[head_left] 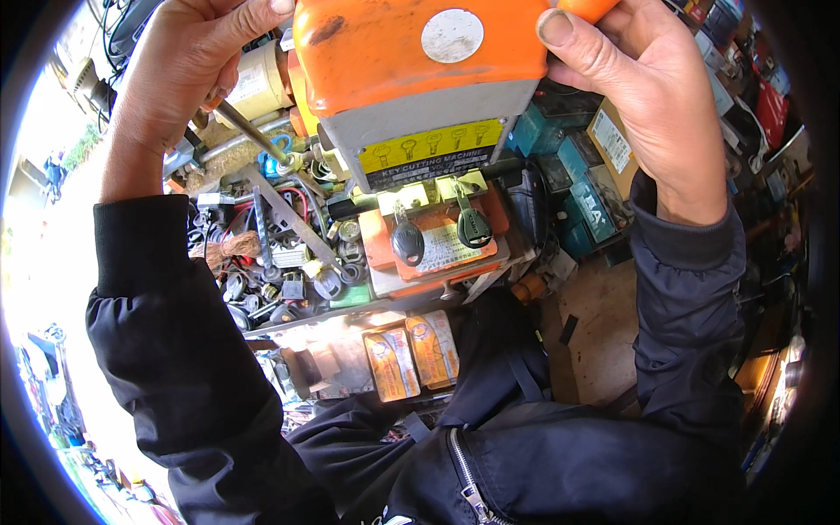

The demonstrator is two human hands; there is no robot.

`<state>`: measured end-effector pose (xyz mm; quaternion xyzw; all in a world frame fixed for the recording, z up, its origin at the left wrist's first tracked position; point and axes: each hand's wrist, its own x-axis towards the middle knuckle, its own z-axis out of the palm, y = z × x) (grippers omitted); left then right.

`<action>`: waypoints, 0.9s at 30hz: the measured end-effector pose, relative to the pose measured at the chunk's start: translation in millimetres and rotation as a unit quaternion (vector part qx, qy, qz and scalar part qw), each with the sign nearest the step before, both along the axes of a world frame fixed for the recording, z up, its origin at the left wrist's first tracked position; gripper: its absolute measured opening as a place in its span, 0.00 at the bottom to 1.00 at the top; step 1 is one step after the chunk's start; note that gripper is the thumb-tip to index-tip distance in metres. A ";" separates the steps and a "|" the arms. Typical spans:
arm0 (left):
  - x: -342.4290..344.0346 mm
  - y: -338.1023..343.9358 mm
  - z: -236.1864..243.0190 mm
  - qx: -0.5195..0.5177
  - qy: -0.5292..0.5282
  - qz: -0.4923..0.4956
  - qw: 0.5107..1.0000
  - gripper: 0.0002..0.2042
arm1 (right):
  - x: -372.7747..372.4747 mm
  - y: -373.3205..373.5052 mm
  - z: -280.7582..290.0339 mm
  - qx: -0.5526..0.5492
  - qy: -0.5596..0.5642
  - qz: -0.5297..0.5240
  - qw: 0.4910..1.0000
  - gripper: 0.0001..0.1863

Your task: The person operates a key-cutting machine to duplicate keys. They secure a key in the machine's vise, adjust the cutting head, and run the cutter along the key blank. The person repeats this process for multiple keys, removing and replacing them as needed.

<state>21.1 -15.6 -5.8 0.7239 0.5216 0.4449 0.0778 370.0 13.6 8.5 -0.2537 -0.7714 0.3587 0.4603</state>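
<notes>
A key cutting machine with an orange cover and grey body stands in front of me. Two keys with black heads, a left key and a right key, sit side by side in its brass-coloured clamps. My left hand is at the cover's upper left with fingers curled, partly cut off by the frame's top. What it grips is not visible. At the cover's upper right, my right hand closes its thumb and fingers on a rounded orange part. A metal lever slants below my left hand.
Left of the machine lies a heap of small metal parts and tools. Two orange-and-yellow boxes rest nearer me. Teal cases and a cardboard box stand at the right. My knees are close beneath the bench.
</notes>
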 end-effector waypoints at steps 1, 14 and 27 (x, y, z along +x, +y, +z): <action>0.1 -0.6 0.2 0.000 -0.002 -0.002 1.000 0.24 | 0.3 0.4 -0.2 -0.002 0.003 0.003 1.000 0.15; -1.5 -1.8 1.1 -0.002 -0.003 -0.004 1.000 0.24 | 0.1 3.3 -1.6 0.002 0.004 0.011 1.000 0.14; -3.4 -0.7 2.2 -0.006 -0.011 -0.043 0.999 0.25 | -0.7 5.5 -1.7 0.018 0.001 0.018 1.000 0.14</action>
